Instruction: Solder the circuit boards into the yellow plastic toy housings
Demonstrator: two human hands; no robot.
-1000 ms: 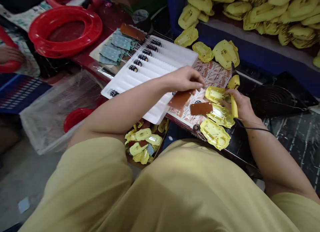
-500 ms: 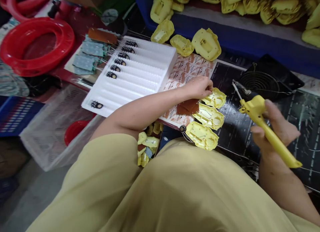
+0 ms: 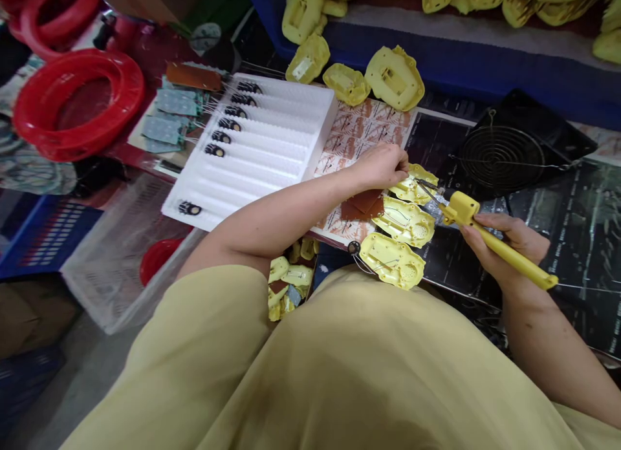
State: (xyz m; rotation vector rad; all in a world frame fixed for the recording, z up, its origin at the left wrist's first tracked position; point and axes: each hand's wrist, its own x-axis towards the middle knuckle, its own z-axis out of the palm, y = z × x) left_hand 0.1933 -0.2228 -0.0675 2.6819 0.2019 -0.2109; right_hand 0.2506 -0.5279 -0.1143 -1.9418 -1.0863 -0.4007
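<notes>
My right hand [image 3: 514, 246] is closed around a yellow soldering iron [image 3: 504, 246], a pistol-shaped tool whose thin metal tip points left. The tip is over the farthest of three yellow plastic shell halves [image 3: 421, 186]; whether it touches cannot be made out. At that shell's left edge, my left hand [image 3: 383, 165] has its fingers pinched together, and what lies between them is hidden. Nearer to me are the middle shell [image 3: 405, 222], with thin wires inside, and the nearest shell [image 3: 392, 261]. A small round black part [image 3: 354, 247] is wired to the nearest one.
A white ridged foam tray [image 3: 262, 152] with black parts stands left of the shells. Brown sheets [image 3: 361, 205] lie under my left wrist. A black fan [image 3: 502, 146] stands at the back right. Behind are loose yellow shells [image 3: 395, 78] and a blue bin [image 3: 436, 68].
My right hand has moved left with the soldering iron, bringing its tip over the farthest shell. My left hand stays pinched at that shell's edge. The whole view has shifted slightly.
</notes>
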